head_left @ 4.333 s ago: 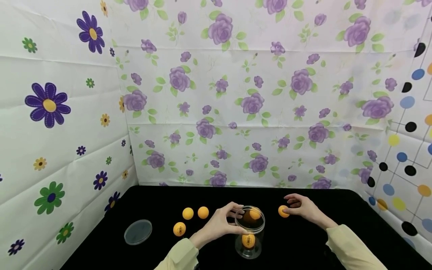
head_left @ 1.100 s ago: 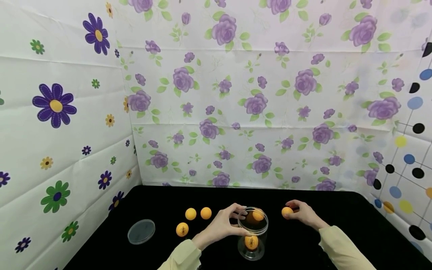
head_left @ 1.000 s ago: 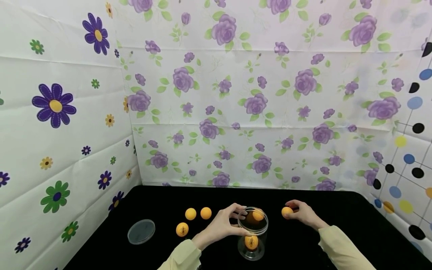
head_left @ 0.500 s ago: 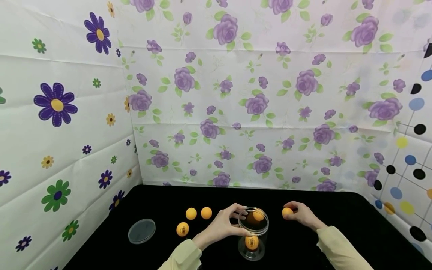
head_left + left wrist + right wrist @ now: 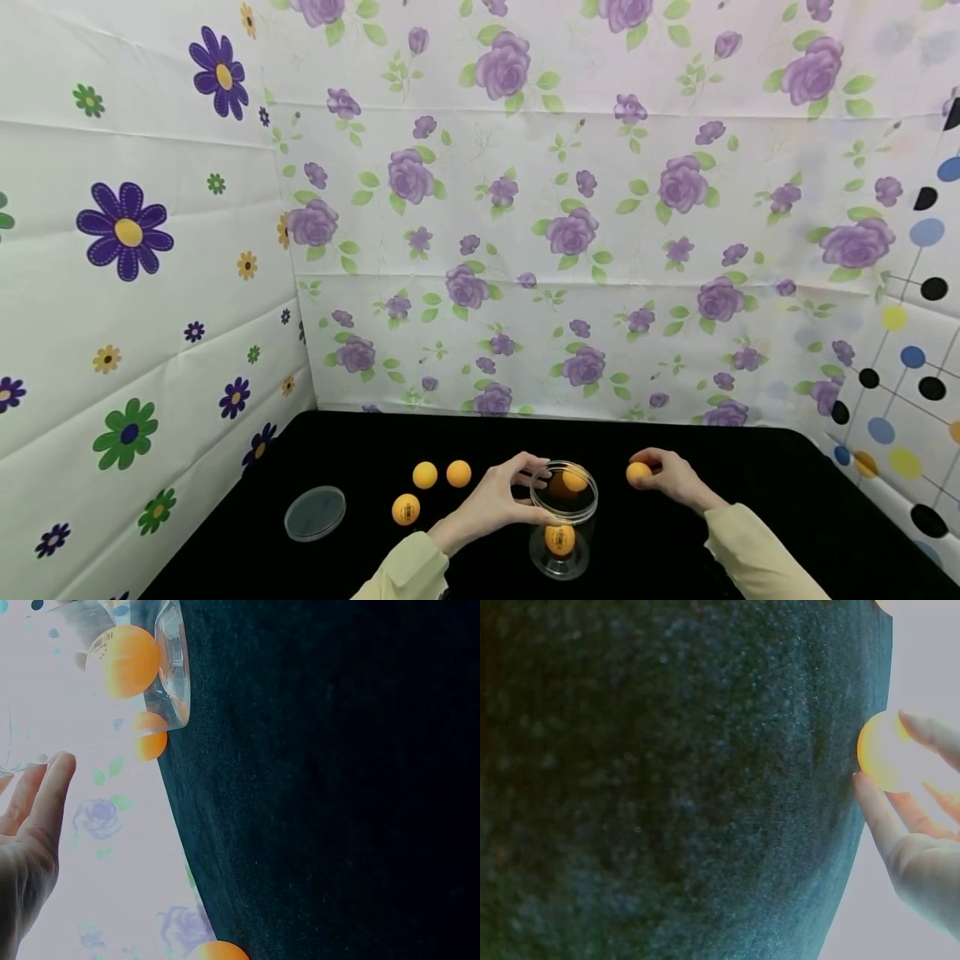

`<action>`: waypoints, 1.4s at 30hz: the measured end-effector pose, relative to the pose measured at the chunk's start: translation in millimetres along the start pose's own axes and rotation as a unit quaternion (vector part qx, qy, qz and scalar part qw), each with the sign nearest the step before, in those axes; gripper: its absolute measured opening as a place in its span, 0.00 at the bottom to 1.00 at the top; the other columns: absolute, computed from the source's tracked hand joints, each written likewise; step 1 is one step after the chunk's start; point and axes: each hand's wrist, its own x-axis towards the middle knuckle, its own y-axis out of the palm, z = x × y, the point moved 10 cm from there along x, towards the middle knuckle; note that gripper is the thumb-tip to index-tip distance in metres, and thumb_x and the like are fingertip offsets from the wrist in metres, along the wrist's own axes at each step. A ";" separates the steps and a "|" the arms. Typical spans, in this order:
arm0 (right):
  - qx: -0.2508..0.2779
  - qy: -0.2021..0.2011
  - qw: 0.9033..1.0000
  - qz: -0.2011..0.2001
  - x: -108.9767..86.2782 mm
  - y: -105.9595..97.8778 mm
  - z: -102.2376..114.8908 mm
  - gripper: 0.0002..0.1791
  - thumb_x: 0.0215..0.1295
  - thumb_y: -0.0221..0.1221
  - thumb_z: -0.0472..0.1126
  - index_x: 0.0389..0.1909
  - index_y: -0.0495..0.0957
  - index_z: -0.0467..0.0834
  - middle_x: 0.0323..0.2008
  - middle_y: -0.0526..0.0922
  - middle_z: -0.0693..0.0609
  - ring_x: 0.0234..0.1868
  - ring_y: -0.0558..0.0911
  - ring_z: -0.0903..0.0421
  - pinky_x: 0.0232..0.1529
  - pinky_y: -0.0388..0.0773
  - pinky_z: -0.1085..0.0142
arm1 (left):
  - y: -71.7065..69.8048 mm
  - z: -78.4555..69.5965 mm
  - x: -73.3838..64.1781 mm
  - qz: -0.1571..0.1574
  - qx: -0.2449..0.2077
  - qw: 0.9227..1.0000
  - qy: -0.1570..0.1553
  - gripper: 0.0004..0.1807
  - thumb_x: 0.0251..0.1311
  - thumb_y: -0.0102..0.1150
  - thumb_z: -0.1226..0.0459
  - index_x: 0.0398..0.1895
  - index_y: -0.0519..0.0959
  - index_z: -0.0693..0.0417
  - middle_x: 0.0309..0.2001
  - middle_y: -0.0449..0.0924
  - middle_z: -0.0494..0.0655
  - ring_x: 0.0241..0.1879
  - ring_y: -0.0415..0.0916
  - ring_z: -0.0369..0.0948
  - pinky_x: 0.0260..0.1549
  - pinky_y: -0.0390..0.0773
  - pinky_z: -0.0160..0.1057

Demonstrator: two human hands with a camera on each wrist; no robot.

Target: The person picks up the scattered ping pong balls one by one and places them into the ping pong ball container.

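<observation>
My left hand (image 5: 495,496) grips a clear jar (image 5: 562,562) near its open rim, thumb in front and fingers at the far side. Inside, an orange ping-pong ball (image 5: 559,540) with dark print sits low; the left wrist view shows this ball (image 5: 124,661) through the wall. Another orange ping-pong ball (image 5: 152,744) lies behind the jar, partly seen through it. To the right, my right hand (image 5: 675,479) pinches an orange ping-pong ball (image 5: 638,474) between thumb and fingers. Whether that ball touches the table, I cannot tell.
Several orange ping-pong balls lie left of my left hand, among them a printed ball (image 5: 406,509). A clear round lid (image 5: 315,513) rests farther left on the black-covered table (image 5: 360,442). Flowered sheets (image 5: 480,250) stand behind and at the sides.
Since the earliest frame, the fingers of my right hand have come in from outstretched to around the ball. The head view has shifted slightly. Over the last second almost nothing moves.
</observation>
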 end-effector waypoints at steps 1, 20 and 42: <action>0.000 -0.001 1.000 -0.002 0.0 -0.3 0.3 0.18 0.50 0.64 0.31 0.44 0.75 0.30 0.36 0.77 0.46 0.33 0.76 0.51 0.32 0.75 0.60 | 0.0 -0.1 -0.2 0.000 0.000 1.000 -0.001 0.28 0.50 0.67 0.63 0.56 0.68 0.54 0.49 0.72 0.46 0.45 0.72 0.41 0.37 0.77 0.35; 0.016 -0.004 1.000 0.010 0.5 -2.3 4.6 0.19 0.52 0.65 0.35 0.45 0.75 0.32 0.37 0.77 0.46 0.33 0.77 0.53 0.32 0.76 0.61 | 1.1 0.8 -0.3 0.006 -0.008 1.000 -0.003 0.29 0.50 0.67 0.63 0.57 0.68 0.54 0.49 0.72 0.47 0.45 0.72 0.41 0.37 0.77 0.35; 0.026 -0.051 0.998 0.030 2.3 -0.7 39.7 0.22 0.53 0.65 0.40 0.48 0.75 0.33 0.40 0.77 0.44 0.35 0.77 0.51 0.33 0.76 0.62 | 0.2 2.2 0.0 0.002 -0.011 1.000 -0.003 0.29 0.50 0.67 0.63 0.57 0.68 0.53 0.49 0.71 0.46 0.46 0.72 0.41 0.38 0.76 0.35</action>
